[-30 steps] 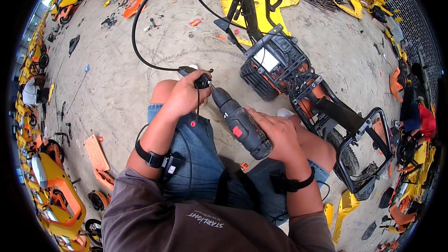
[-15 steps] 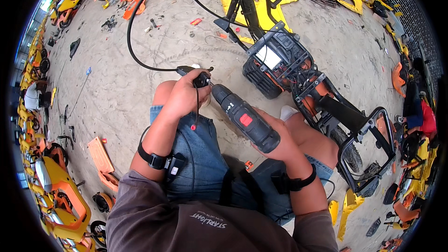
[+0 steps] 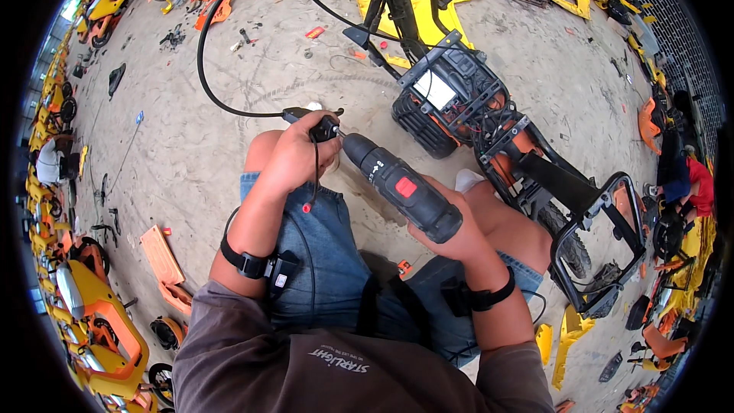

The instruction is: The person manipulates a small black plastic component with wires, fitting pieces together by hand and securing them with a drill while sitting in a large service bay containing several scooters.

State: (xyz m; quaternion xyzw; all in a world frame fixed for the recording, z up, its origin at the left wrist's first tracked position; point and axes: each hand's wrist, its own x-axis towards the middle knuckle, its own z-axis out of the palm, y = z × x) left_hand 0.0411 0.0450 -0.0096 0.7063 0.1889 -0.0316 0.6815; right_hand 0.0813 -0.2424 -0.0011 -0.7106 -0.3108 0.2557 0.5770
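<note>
A black cordless drill (image 3: 388, 176) with a red patch on its body is gripped in my right hand (image 3: 456, 231), whose fingers wrap the handle beneath it. The drill points up and left, its bit at the black brake lever assembly (image 3: 324, 129) that my left hand (image 3: 290, 159) pinches above my left knee. Whether the bit sits in a screw is too small to tell. From the lever a black cable (image 3: 202, 69) loops up to the stripped scooter frame (image 3: 501, 118). A thin wire with a red end (image 3: 306, 208) dangles below my left hand.
The frame lies to my right, with a rear rack (image 3: 599, 248) near my right knee. Yellow panels (image 3: 451, 4) lie beyond it. An orange panel (image 3: 162, 255) rests on the floor at left. Scooters (image 3: 103, 321) line the left side. Another person (image 3: 696, 187) is far right.
Both hands, with the drill and brake lever, show only a slight shift. The whole view has moved a little; the drill stays up against the lever.
</note>
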